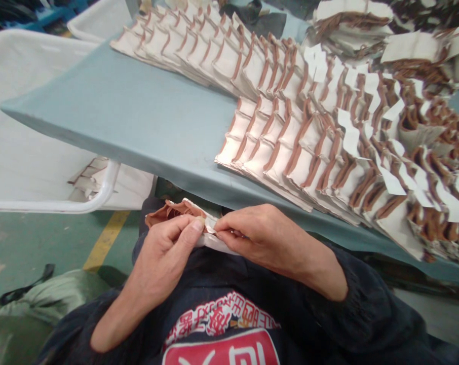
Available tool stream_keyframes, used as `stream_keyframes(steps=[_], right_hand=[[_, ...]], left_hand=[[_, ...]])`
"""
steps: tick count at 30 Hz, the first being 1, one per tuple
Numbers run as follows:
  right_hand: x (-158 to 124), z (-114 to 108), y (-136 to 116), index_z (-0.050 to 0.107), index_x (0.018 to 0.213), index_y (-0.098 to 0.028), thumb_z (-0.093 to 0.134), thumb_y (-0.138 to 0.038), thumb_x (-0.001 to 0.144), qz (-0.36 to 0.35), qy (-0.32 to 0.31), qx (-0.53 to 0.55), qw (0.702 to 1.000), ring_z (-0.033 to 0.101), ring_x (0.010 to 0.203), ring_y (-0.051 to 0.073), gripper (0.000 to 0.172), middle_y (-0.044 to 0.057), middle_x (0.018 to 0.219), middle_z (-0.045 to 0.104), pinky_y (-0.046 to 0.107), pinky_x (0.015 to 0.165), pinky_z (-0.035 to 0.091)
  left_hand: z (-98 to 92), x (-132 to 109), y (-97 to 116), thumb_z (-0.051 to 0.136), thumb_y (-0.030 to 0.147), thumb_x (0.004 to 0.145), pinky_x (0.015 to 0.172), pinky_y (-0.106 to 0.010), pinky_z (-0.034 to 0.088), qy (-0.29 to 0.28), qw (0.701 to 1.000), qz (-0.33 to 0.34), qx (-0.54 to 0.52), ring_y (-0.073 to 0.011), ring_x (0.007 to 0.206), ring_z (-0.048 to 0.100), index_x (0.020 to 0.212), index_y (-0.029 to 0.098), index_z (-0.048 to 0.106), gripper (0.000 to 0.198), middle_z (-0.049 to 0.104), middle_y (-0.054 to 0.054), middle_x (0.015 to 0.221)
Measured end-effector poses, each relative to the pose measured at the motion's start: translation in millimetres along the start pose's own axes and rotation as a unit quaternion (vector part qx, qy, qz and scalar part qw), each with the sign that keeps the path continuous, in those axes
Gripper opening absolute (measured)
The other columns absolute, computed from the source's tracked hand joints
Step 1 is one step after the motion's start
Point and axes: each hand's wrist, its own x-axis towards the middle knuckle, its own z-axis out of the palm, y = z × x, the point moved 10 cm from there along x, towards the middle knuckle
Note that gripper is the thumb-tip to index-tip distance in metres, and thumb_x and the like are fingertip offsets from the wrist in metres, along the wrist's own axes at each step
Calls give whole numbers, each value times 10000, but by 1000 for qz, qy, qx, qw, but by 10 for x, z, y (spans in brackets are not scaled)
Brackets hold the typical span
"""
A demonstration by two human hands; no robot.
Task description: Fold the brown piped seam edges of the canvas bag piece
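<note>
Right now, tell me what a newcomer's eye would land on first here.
First, the rows of overlapping white-and-brown pieces fanned across the grey-blue table, filling its right side. Next, at the near edge, the left hand and right hand pinch a small bundle of such pieces. A white bin stands left.

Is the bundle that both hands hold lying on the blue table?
No, the left hand and right hand pinch the bundle below the near edge of the blue table, in front of the person's body.

Head camera looks steeply down, close above right hand (263,238) and table (138,116).
</note>
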Motion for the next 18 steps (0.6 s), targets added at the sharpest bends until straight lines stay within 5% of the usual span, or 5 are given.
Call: stream_keyframes(steps=[10,18], right_hand=[[-42,21,-25,736,848,-215,607,-249,1026,-25,47,-139,989,711,668,170,222,38,782,810,281,611,433],[-21,43,-13,722,825,-214,586,-203,1012,-27,62,-139,988,715,690,172,232,36,780,804,279,621,443]], left_hand=[[-8,33,53,538,411,970,547,-277,437,-2,1000,10,0,-178,602,541,699,191,711,390,634,-19,646],[55,66,-10,602,374,888,558,-276,514,-47,998,-21,-35,-201,662,614,734,204,693,246,701,-42,730]])
